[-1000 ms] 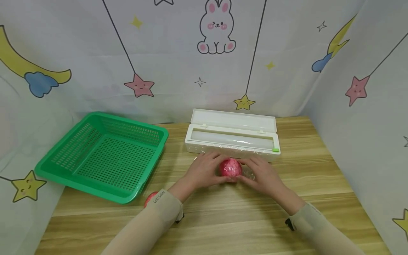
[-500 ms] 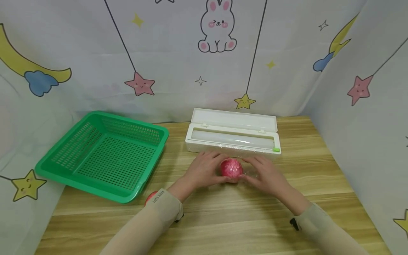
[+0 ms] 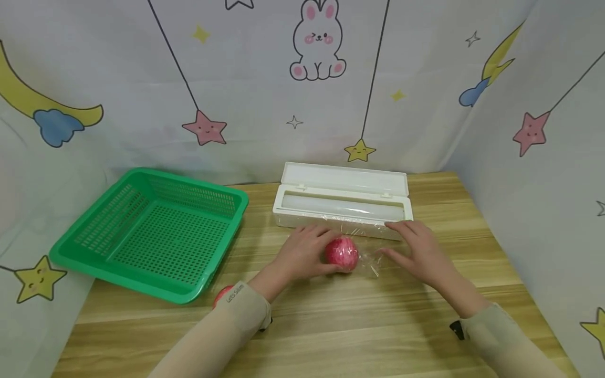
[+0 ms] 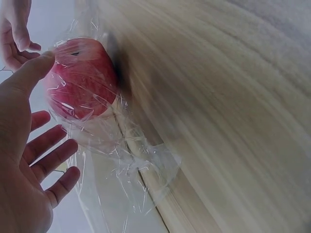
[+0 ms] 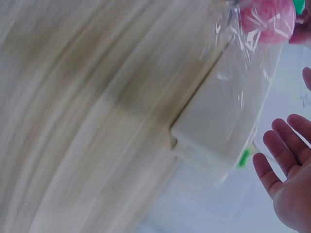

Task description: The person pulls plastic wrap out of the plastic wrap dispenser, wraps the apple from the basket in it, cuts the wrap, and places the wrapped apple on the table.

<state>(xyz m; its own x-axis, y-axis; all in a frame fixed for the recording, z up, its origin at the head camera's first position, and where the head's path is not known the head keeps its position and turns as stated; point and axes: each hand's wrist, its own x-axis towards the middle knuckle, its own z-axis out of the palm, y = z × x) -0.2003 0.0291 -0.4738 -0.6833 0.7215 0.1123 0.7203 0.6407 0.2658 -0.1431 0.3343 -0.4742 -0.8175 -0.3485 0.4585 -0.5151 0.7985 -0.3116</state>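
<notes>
A red apple (image 3: 342,254) wrapped in clear cling film (image 4: 121,165) rests on the table in front of the film box. My left hand (image 3: 307,253) holds the apple's left side, thumb near and fingers round the far side; in the left wrist view the thumb touches the wrapped skin. My right hand (image 3: 418,254) is off to the right, fingers spread and apart from the apple, beside a loose crumpled end of film. The right wrist view shows its fingers (image 5: 279,150) relaxed near the box. Film stretches between the apple and the box front.
The white cling film box (image 3: 342,210) stands behind the apple, its lid (image 3: 346,178) raised and a roll inside. At left is a green plastic basket (image 3: 210,268). A second red apple (image 3: 221,295) lies partly hidden by my left sleeve. Printed curtains border the wooden table (image 3: 354,336).
My right hand has left the apple and moved to the right, its fingers opening out. The film's loose end now shows beside the apple. My left hand has stayed at the apple.
</notes>
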